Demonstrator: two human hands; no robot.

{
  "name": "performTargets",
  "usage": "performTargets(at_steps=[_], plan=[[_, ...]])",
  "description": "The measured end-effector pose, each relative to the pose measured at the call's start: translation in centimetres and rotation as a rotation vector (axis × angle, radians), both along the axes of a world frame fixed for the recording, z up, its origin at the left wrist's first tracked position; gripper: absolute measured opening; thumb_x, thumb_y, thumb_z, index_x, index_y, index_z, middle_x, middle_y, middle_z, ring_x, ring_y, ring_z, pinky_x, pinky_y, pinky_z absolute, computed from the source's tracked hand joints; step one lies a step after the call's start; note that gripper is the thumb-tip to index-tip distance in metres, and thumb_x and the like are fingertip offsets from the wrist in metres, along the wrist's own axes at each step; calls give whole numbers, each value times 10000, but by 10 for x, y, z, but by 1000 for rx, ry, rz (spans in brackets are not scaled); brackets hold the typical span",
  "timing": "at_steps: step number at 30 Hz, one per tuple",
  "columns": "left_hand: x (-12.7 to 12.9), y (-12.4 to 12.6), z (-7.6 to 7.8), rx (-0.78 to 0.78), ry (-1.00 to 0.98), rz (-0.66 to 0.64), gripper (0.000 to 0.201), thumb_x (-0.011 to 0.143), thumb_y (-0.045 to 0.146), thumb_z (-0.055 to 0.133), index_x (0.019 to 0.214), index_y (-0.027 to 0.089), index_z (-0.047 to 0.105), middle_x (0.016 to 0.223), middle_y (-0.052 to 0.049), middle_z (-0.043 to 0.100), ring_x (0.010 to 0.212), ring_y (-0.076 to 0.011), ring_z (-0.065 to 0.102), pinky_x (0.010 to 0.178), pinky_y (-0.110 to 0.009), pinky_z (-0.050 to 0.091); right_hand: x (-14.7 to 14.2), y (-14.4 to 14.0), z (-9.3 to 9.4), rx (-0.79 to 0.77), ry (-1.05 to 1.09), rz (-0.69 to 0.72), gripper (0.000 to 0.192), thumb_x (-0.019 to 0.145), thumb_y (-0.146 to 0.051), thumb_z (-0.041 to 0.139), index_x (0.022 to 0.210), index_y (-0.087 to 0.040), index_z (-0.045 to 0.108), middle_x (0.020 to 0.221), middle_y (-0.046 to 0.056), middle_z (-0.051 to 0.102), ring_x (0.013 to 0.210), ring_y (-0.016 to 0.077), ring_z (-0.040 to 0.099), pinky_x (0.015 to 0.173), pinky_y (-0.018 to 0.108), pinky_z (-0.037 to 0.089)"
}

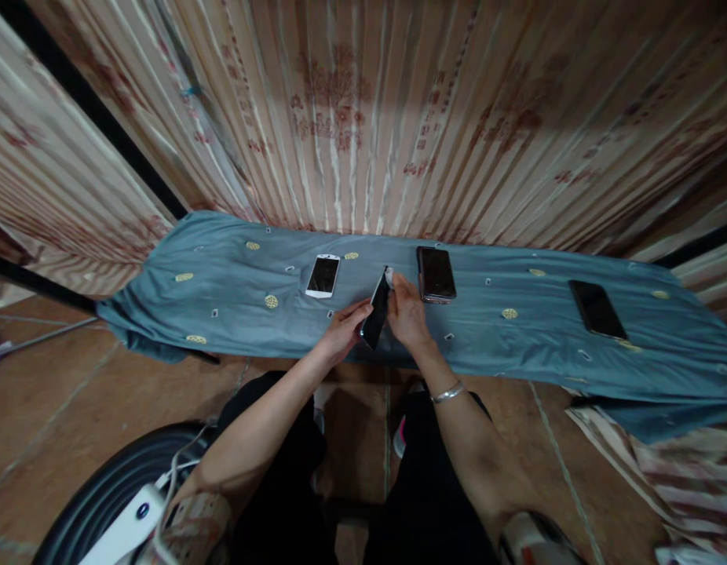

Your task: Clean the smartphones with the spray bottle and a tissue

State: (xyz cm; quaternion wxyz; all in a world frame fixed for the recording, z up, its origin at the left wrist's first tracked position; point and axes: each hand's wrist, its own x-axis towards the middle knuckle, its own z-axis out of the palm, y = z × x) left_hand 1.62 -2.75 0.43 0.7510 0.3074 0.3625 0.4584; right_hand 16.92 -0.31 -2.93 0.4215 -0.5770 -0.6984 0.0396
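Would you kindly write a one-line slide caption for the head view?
Both hands, left hand and right hand, hold a dark phone over a blue cloth bearing three more phones.

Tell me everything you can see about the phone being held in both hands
The held phone is a slim slab with a dark, glossy, unlit screen. It is tilted up on edge above the blue cloth, its top end pointing away from the person. The left hand grips its lower left edge; the right hand holds its right side, with a small white piece pressed at the top corner. What that piece is cannot be told.
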Motion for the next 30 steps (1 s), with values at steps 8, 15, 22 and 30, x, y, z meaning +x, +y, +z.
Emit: performTargets(at_steps=[8, 15, 22, 30], plan=[[-1, 0, 2, -32, 1, 25, 443, 613, 305, 861, 1001, 112, 766, 815, -68, 755, 763, -196, 686, 740, -314, 518, -1, 0, 1, -16, -42, -24, 472, 923, -138, 349, 1364, -77, 504, 1344, 215, 598, 1279, 306, 543, 1105, 548, 423], [-1, 0, 3, -49, 1, 59, 457, 591, 296, 876, 995, 114, 766, 818, -59, 753, 772, -183, 675, 750, -304, 513, -2, -1, 2, -16, -72, -39, 472, 919, -137, 353, 1359, -79, 512, 1332, 199, 610, 1240, 290, 569, 1094, 509, 443], [-3, 0, 5, -31, -5, 40, 452, 617, 301, 854, 1020, 119, 762, 799, -58, 751, 695, -185, 666, 662, -308, 512, -4, -2, 1, -30, -44, -14, 466, 909, -131, 374, 1347, -76, 527, 1319, 206, 616, 1233, 300, 574, 1091, 524, 441], [-3, 2, 8, -25, -8, 48, 392, 643, 278, 836, 998, 126, 765, 820, -56, 755, 779, -193, 681, 697, -286, 501, -6, -2, -1, -27, -10, 15, 452, 906, -134, 387, 1325, -105, 555, 1296, 189, 642, 1219, 292, 588, 1076, 524, 454]])
